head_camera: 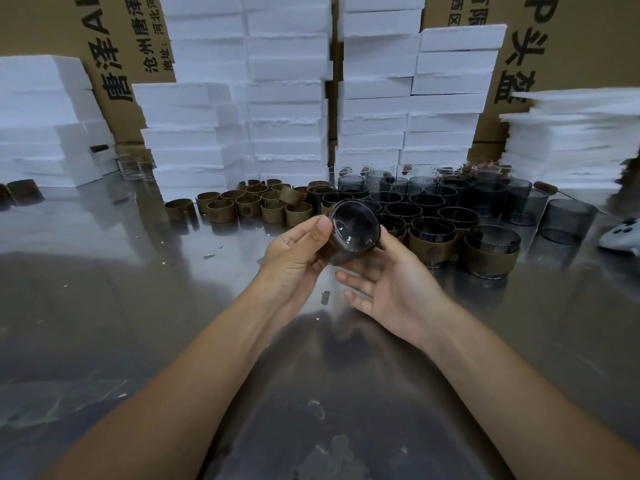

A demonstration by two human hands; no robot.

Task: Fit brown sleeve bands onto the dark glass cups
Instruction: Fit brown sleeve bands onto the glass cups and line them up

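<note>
So far only a few are finished: the sleeved cups (431, 245) stand at the front right of the group, each with a brown band round its lower half. Behind them a crowd of bare dark cups (426, 202) waits, and the loose brown sleeve bands (249, 207) stand in a cluster just left of them on the steel table (173, 306), so I judge most of the job is left.

The dark glass cup (353, 226) I'm working on is up off the table between my hands, tipped with its thick round base toward me. It is smoky, glossy and catches highlights. Its lower edge looks brownish, but I cannot tell whether a band is on it.

My left hand (298, 251) grips it, thumb pressed on the base rim and fingers curled behind. My right hand (391, 289) lies palm up, fingers loosely straight below the cup and thumb against its side.
</note>
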